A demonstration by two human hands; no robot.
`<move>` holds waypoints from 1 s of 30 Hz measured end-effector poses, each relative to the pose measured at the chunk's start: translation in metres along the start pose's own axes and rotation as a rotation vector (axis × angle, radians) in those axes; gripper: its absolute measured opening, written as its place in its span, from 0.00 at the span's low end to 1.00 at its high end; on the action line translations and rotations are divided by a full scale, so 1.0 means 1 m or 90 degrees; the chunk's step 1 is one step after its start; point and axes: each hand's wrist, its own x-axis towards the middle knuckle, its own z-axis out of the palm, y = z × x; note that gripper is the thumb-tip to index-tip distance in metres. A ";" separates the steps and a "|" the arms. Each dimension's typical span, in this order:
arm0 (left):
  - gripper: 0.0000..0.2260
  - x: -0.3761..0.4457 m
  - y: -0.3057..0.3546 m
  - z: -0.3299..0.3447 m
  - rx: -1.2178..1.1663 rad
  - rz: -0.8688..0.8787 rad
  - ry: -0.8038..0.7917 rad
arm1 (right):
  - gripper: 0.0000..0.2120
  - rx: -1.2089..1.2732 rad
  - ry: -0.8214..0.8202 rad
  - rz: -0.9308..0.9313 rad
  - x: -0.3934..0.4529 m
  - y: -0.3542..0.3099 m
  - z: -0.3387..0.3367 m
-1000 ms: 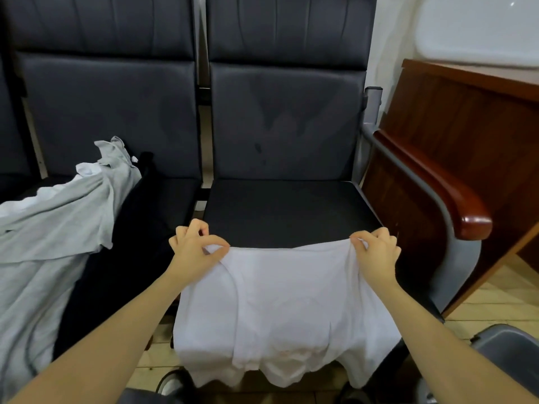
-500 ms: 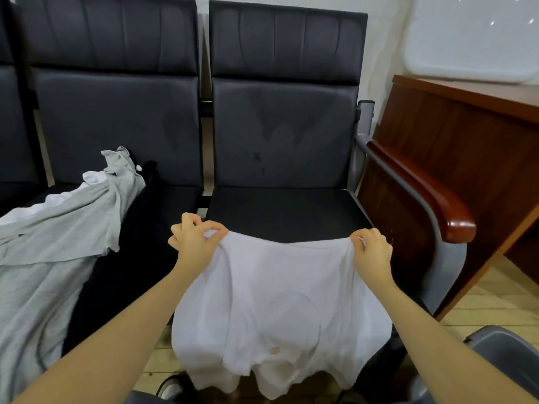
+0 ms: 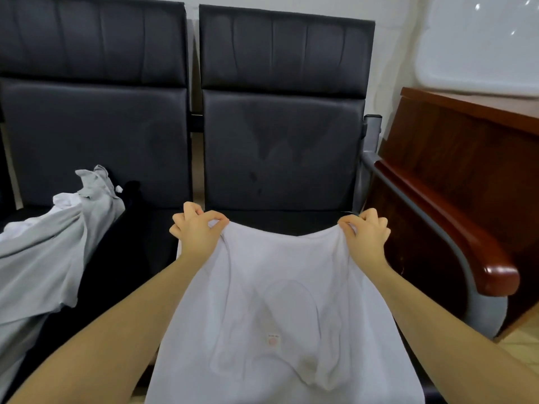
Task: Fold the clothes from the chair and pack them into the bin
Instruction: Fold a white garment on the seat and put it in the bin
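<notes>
Two dark chairs (image 3: pixel 280 147) stand side by side, and two hands (image 3: pixel 198 231) are in view. Three garments: one white shirt (image 3: pixel 277 316), one grey (image 3: pixel 43 252), one black (image 3: pixel 116 258)

Black padded seat (image 3: pixel 280 220) of the right-hand chair lies bare behind the held-up white cotton t-shirt (image 3: pixel 280 316); room there for hands to go fwd, until the upright black backrest (image 3: pixel 283 147) blocks. The shirt itself hangs across the seat's front, so the near edge is covered. Right side: curved grey metal armrest w/ glossy red-brown wooden cap (image 3: pixel 455 228) walls off the seat, and the dark wooden desk panel (image 3: pixel 466 158) stands just beyond it. Left side: the next seat is taken up by a heap of grey, white & black clothes (image 3: pixel 52 252), which leaves only a narrow dark strip beside it.
</notes>
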 end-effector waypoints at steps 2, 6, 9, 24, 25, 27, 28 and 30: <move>0.04 0.018 0.010 0.004 -0.012 0.000 0.023 | 0.08 0.014 0.026 0.004 0.019 -0.009 0.003; 0.05 0.042 0.030 0.001 -0.106 -0.021 0.085 | 0.07 0.040 0.093 -0.002 0.044 -0.025 0.000; 0.05 0.044 0.029 -0.004 -0.047 0.025 0.091 | 0.07 0.044 0.103 0.004 0.038 -0.025 -0.002; 0.09 -0.076 -0.013 -0.065 0.073 0.080 0.013 | 0.07 0.148 0.030 0.065 -0.097 -0.010 -0.061; 0.09 -0.086 -0.016 -0.070 0.070 0.080 0.011 | 0.07 0.153 0.025 0.071 -0.107 -0.010 -0.067; 0.10 -0.103 -0.023 -0.077 0.072 0.080 0.006 | 0.07 0.163 0.014 0.077 -0.126 -0.009 -0.077; 0.10 -0.112 -0.028 -0.080 0.074 0.078 0.002 | 0.07 0.165 0.005 0.078 -0.136 -0.007 -0.081; 0.10 -0.129 -0.037 -0.085 0.074 0.071 -0.014 | 0.07 0.164 -0.017 0.080 -0.155 -0.003 -0.087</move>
